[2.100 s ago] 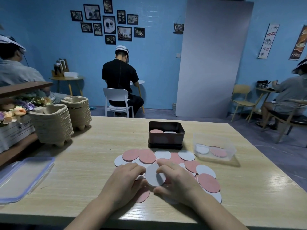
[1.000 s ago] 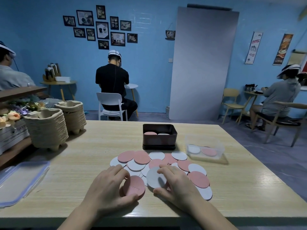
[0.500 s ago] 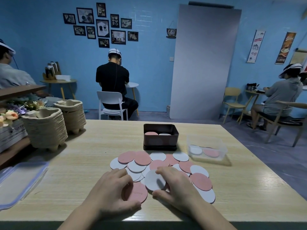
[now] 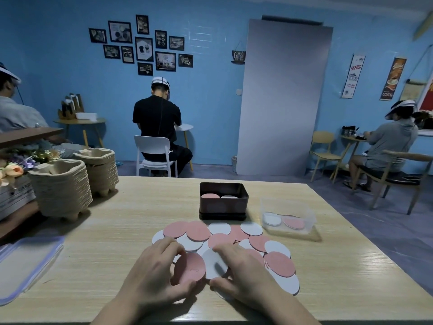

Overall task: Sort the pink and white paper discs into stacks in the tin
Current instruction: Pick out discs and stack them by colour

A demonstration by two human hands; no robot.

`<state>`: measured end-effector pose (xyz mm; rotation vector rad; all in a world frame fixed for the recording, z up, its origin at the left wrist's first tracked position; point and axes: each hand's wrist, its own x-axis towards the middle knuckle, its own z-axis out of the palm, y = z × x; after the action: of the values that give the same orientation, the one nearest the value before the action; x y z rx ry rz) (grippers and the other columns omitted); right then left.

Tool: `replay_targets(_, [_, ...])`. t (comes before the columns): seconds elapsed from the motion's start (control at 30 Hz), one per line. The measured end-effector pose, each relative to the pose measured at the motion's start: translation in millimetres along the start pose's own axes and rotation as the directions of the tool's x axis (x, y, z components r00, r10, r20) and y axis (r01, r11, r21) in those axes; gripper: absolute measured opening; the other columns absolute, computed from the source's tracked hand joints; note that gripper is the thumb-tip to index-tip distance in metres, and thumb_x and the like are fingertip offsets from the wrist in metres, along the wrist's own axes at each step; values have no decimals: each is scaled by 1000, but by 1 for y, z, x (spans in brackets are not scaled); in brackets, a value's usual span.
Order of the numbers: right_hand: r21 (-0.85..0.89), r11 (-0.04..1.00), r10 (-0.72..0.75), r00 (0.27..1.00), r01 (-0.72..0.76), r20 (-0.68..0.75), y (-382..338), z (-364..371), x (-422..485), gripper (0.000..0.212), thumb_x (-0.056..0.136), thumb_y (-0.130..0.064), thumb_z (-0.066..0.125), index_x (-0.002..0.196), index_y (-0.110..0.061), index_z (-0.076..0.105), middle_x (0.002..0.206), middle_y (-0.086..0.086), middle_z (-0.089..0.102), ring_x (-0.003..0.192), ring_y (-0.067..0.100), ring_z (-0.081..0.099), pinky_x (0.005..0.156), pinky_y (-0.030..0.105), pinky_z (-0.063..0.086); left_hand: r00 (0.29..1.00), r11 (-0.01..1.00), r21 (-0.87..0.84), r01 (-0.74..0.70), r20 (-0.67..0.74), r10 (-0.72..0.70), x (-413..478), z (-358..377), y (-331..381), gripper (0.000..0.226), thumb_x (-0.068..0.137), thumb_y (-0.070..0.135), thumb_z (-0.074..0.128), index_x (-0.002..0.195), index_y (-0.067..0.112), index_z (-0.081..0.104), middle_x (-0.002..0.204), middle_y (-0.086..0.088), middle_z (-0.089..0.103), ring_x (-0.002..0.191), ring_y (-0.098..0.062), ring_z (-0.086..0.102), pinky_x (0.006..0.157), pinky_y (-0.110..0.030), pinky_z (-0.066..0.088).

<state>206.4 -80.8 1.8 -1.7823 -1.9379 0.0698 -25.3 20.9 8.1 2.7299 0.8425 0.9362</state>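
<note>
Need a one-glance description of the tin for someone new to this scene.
Start at the wooden table; just beyond the spread of pink and white discs sits the tin. It is dark, opaque and rectangular, unlike the clear plastic tub to its right.

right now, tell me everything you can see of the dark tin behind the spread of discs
The tin is a small rectangular box with rounded corners, dark brown, with a faint metallic sheen. It is open at the top, and a darker band runs round its base. It stands upright on the wooden table, just beyond the loose discs and left of the clear plastic tub, apart from both. Inside it, pink discs lie on the left and white discs on the right.
</note>
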Motion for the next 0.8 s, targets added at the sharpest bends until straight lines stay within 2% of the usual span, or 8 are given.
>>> replay_targets(0.1, [106, 994, 25, 999, -27, 22, -14, 1, 6, 84, 75, -46, 71, 150, -36, 34, 143, -16, 48, 127, 4, 43, 94, 14, 35, 1000, 999, -32, -21, -3, 21, 7, 8, 0, 42, 64, 56, 77, 89, 28, 57, 88, 17, 49, 77, -6, 51, 63, -28, 48])
replay_targets(0.17, [128, 992, 13, 1000, -11, -9, -18, 4, 8, 85, 71, -49, 62, 150, -32, 37, 144, -11, 51, 130, 7, 44, 102, 22, 39, 999, 998, -54, -44, -4, 43, 12, 14, 1, 42, 67, 56, 77, 92, 28, 57, 91, 17, 50, 80, -8, 53, 64, -30, 50])
replay_targets(0.27, [113, 985, -111, 983, 128, -146, -7, 12, 7, 62, 73, -43, 67, 133, -36, 51, 136, -7, 59, 121, 14, 56, 94, 28, 50, 996, 995, -67, -80, 32, 83, 18, 24, 0, 51, 76, 65, 72, 111, 31, 56, 103, 18, 52, 91, -8, 57, 73, -30, 53])
replay_targets(0.37, [66, 979, -170, 953, 192, -250, 5, 8, 6, 29, 78, -45, 75, 97, -29, 59, 130, -11, 60, 110, 13, 61, 80, 23, 53, 994, 992, -100, -77, 70, 85, 20, 30, -3, 66, 80, 69, 66, 135, 39, 44, 120, 25, 50, 105, 5, 52, 81, -21, 49])
replay_targets(0.47, [90, 975, -173, 952, 201, -254, 17, 0, 4, 23, 84, -42, 69, 90, -24, 56, 136, -32, 45, 113, 6, 56, 79, 18, 51, 995, 986, -150, -74, 55, 83, 20, 32, -4, 50, 83, 54, 68, 126, 46, 44, 113, 33, 54, 100, 16, 49, 77, -10, 46])
replay_targets(0.53, [108, 976, -157, 957, 187, -245, 25, -2, 2, 21, 84, -43, 67, 93, -27, 57, 135, -33, 43, 114, 8, 57, 79, 13, 49, 996, 985, -155, -80, 17, 83, 22, 34, -2, 38, 82, 47, 68, 116, 44, 50, 105, 39, 53, 95, 18, 48, 71, -4, 42])
replay_targets(0.67, [101, 984, -124, 969, 148, -213, 36, -4, 2, 30, 86, -54, 66, 99, -28, 59, 139, -10, 53, 123, 6, 53, 92, 16, 45, 982, 971, -153, -184, -64, 176, 34, 42, 8, 15, 87, 42, 67, 97, 35, 58, 94, 24, 58, 83, -1, 55, 65, -21, 48])
replay_targets(0.8, [8, 994, -102, 973, 106, -207, 47, -10, -2, 33, 86, -52, 69, 100, -24, 60, 147, -5, 49, 131, 10, 49, 94, 15, 40, 981, 971, -142, -193, -50, 188, 44, 54, 15, 22, 84, 30, 75, 96, 36, 58, 91, 20, 58, 82, -8, 56, 64, -33, 52])
